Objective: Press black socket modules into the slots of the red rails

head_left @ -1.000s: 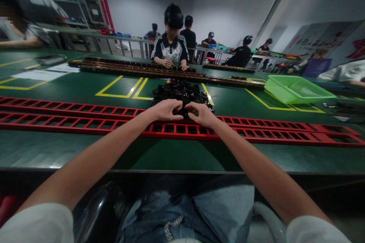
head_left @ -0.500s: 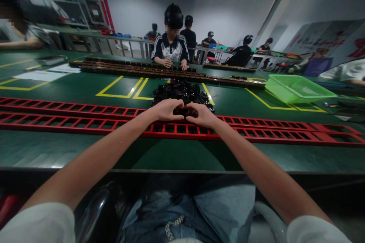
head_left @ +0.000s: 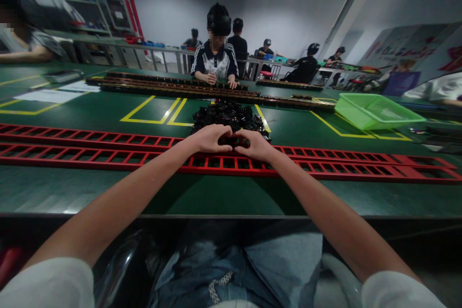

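Observation:
My left hand (head_left: 208, 138) and my right hand (head_left: 257, 145) meet over the far red slotted rail (head_left: 108, 138), fingers curled together around a small black part (head_left: 234, 141). Just behind them lies a pile of small black parts (head_left: 228, 115) on the green table (head_left: 224, 192). A second red slotted rail (head_left: 90, 156) runs across the table just in front of my hands. What the fingers do to the part is hidden.
A green plastic basket (head_left: 375, 111) stands at the right. Yellow floor-style markings (head_left: 155, 110) frame the table's middle. Dark rails (head_left: 173, 87) lie at the far side, where a person (head_left: 215, 60) sits opposite working. Other people sit at tables behind and at the left.
My hands stay at the same spot on the rail; the fingers have shifted slightly around the black part. The view has tilted a little.

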